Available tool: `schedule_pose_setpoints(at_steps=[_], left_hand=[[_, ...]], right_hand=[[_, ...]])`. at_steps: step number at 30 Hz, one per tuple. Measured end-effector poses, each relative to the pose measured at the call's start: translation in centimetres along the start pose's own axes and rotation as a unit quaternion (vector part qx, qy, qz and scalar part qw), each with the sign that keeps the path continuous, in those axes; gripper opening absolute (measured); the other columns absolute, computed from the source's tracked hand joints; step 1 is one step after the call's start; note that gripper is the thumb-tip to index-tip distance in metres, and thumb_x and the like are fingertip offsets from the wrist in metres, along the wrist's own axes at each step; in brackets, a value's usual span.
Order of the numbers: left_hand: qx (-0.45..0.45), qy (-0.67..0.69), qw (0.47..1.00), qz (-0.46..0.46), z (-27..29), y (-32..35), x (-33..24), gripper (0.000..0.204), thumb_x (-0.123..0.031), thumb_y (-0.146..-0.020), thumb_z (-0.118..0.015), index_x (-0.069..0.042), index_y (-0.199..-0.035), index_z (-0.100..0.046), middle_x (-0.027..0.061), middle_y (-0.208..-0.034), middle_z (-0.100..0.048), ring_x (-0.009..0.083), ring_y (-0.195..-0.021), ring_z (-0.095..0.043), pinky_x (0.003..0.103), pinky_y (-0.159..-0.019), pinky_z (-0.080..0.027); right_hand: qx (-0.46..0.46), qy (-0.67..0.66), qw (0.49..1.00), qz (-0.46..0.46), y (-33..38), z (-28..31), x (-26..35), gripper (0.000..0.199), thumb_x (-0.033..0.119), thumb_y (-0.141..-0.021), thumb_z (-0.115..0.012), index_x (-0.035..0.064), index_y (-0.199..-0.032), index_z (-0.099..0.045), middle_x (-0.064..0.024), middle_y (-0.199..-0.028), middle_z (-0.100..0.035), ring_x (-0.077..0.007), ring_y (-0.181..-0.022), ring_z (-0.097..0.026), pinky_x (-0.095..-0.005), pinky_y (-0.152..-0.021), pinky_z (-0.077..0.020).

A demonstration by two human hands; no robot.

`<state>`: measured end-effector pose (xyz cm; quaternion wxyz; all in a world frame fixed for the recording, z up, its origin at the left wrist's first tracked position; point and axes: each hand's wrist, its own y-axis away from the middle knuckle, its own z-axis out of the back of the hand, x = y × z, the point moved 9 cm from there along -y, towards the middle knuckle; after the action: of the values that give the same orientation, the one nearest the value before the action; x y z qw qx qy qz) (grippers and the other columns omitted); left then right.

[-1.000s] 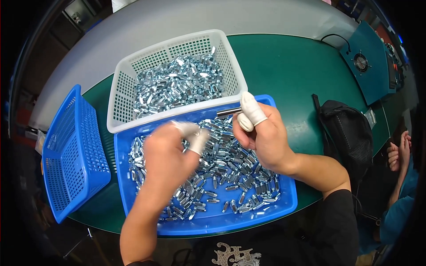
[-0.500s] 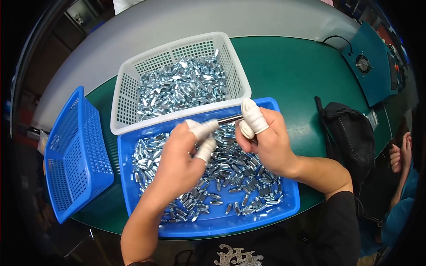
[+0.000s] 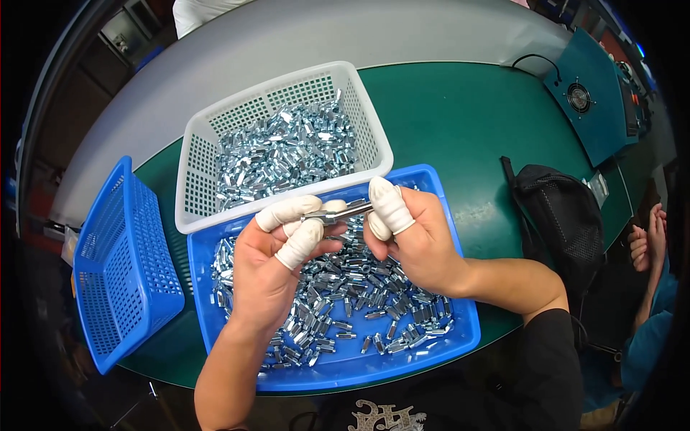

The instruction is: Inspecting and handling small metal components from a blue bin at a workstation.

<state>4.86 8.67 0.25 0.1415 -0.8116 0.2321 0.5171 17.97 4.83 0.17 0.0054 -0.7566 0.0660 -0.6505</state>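
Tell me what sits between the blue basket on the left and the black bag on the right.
In the head view, the blue tray of small metal parts lies between the blue basket and black bag, with both hands over it.

two blue baskets (image 3: 126, 266) (image 3: 460, 337), one white basket (image 3: 201, 172), one black bag (image 3: 560, 215)

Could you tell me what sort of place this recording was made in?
Most likely a factory bench for sorting or assembling small hardware. A blue tray and a white basket hold heaps of small metal parts, both hands wear finger cots, and the green table looks like a workbench mat.
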Motion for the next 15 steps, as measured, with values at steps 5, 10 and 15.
schedule_pose_setpoints(at_steps=[5,10,15], left_hand=[[0.013,-0.167,0.986,-0.012,0.3,0.2,-0.2,0.017,0.002,-0.083,-0.060,0.002,-0.100,-0.057,0.0150,-0.094,-0.064,0.0184,-0.081,-0.065,0.030,-0.069,-0.055],[0.004,-0.120,0.990,-0.067,0.1,0.4,-0.3,0.014,0.006,-0.083,-0.059,0.002,-0.096,-0.055,0.0112,-0.090,-0.062,0.0183,-0.082,-0.064,0.032,-0.071,-0.055],[0.025,0.000,1.000,-0.007,0.3,0.2,0.3,0.016,0.006,-0.083,-0.059,0.002,-0.098,-0.054,0.0123,-0.095,-0.060,0.0200,-0.086,-0.064,0.032,-0.072,-0.056]], right_hand=[[0.003,-0.001,1.000,-0.007,-0.1,0.1,-0.5,0.041,0.031,-0.098,-0.037,0.0074,-0.067,-0.049,0.0007,-0.054,-0.049,-0.0025,-0.046,-0.036,-0.0196,-0.042,-0.0275],[0.007,0.014,1.000,-0.004,0.1,-0.1,0.0,0.043,0.031,-0.098,-0.037,0.0072,-0.064,-0.050,0.0005,-0.053,-0.049,-0.0030,-0.045,-0.037,-0.0203,-0.042,-0.0286],[0.042,0.002,0.999,-0.032,0.2,-0.7,-0.4,0.046,0.031,-0.098,-0.037,0.0070,-0.060,-0.049,0.0001,-0.051,-0.049,-0.0037,-0.044,-0.038,-0.0207,-0.042,-0.0296]])
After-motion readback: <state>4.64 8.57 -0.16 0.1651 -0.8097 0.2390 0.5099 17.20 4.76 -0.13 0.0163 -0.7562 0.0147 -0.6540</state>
